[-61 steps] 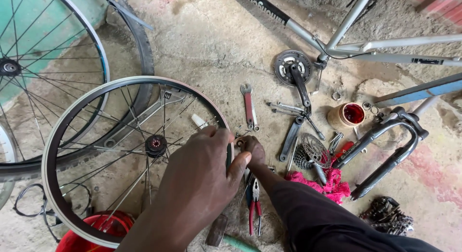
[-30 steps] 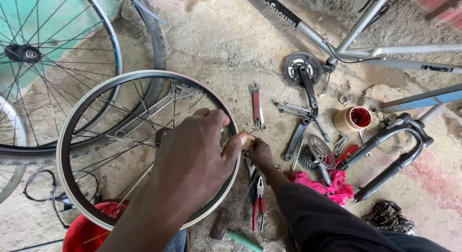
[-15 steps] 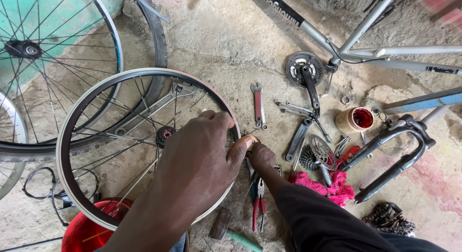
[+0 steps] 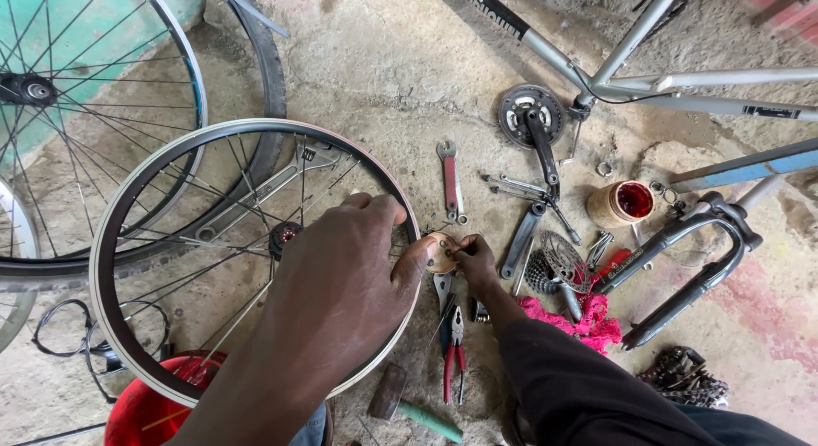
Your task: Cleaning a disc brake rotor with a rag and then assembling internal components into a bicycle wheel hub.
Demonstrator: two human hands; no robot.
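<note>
**A:** Left hand [image 4: 341, 280] lies palm-down across the right side of the wheel rim [image 4: 111, 241], fingers curled over the rim edge, thumb pushed out to the right. Closed on the rim, gripping it.

**B:** And the right hand [image 4: 474, 260]?

**A:** Just outside the rim, to the right of the left thumb. Fingertips are pinched on a small flat tool [image 4: 441, 252] at the rim edge. Which tool it is I cannot tell; it is mostly hidden.

**B:** Key relation?

**A:** Both hands meet at one spot on the rim, at its right-hand edge as seen from the head camera. Thumb and tool touch or nearly touch. Spokes there run leftward, in toward the hub [image 4: 285, 235], so the working axis lies along the spoke, away from the right hand.

**B:** Nearer hand?

**A:** Right hand for the tool; left hand for the rim itself.

**B:** Surroundings?

**A:** Red-handled pliers [image 4: 454, 354] directly below the right hand on the concrete, a red-shafted spanner [image 4: 451, 182] above it, pink rag [image 4: 588, 320] to the right.
</note>
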